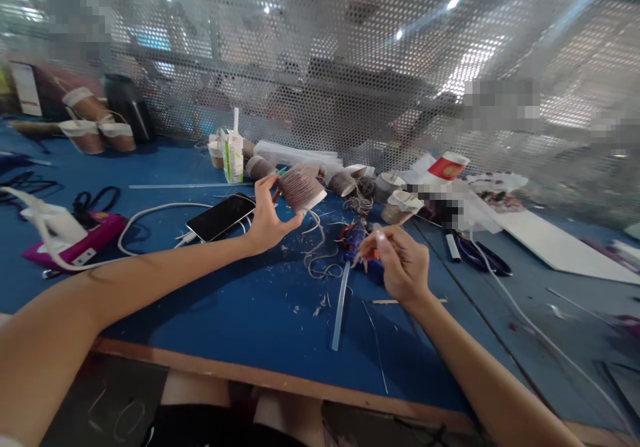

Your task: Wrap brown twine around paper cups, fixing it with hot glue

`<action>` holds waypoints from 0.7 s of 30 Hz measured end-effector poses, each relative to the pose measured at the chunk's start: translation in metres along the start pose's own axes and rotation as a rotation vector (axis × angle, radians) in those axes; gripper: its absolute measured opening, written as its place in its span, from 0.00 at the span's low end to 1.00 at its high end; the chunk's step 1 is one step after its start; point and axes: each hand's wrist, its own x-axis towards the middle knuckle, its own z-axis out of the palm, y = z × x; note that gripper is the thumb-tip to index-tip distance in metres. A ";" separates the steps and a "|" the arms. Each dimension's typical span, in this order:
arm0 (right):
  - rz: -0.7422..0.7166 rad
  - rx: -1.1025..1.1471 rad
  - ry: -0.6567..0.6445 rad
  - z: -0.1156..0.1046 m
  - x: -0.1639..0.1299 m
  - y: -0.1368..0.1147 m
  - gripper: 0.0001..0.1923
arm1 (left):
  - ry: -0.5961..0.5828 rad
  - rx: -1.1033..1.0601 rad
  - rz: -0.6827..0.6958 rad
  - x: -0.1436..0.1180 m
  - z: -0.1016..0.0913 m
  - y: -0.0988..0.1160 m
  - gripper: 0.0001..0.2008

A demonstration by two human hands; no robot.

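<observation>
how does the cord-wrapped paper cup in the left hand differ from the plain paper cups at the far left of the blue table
The cord-wrapped paper cup is held off the table, tilted on its side, in the left hand; the plain paper cups rest on the blue table. The held cup is covered in brownish cord, with a loose end trailing down; the far cups show bare brown sides with white bands. Both are small tapered cups.

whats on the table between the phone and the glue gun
In the head view, the left hand holding a twine-wrapped cup sits between phone and glue gun, with loose twine beneath.
</observation>
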 end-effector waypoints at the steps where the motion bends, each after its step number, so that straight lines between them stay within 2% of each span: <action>1: 0.027 -0.006 0.057 -0.001 0.001 0.002 0.15 | 0.015 -0.043 -0.025 -0.001 0.001 -0.003 0.40; 3: 0.072 -0.103 0.147 -0.005 0.007 0.010 0.12 | -0.006 -0.136 -0.056 -0.002 0.004 -0.009 0.40; 5: 0.096 -0.272 0.105 -0.012 0.015 0.022 0.16 | -0.059 -0.219 -0.054 -0.002 0.004 -0.010 0.39; 9: 0.154 -0.493 -0.263 -0.038 0.026 0.048 0.37 | -0.107 -0.285 -0.052 -0.002 0.004 -0.007 0.38; 11: 0.183 -0.491 -0.416 -0.049 0.027 0.055 0.38 | -0.107 -0.253 -0.064 -0.001 0.004 -0.005 0.39; 13: 0.194 -0.487 -0.502 -0.053 0.026 0.056 0.34 | -0.110 -0.206 -0.059 0.000 0.004 -0.005 0.40; 15: 0.193 -0.526 -0.530 -0.047 0.023 0.055 0.27 | -0.116 -0.170 -0.039 0.000 0.005 -0.005 0.40; 18: 0.154 -0.626 -0.497 -0.031 0.015 0.052 0.19 | -0.121 -0.140 -0.009 0.001 0.003 -0.003 0.40; 21: 0.047 -0.692 -0.444 -0.020 0.008 0.053 0.14 | -0.132 -0.099 0.012 0.002 0.000 0.001 0.41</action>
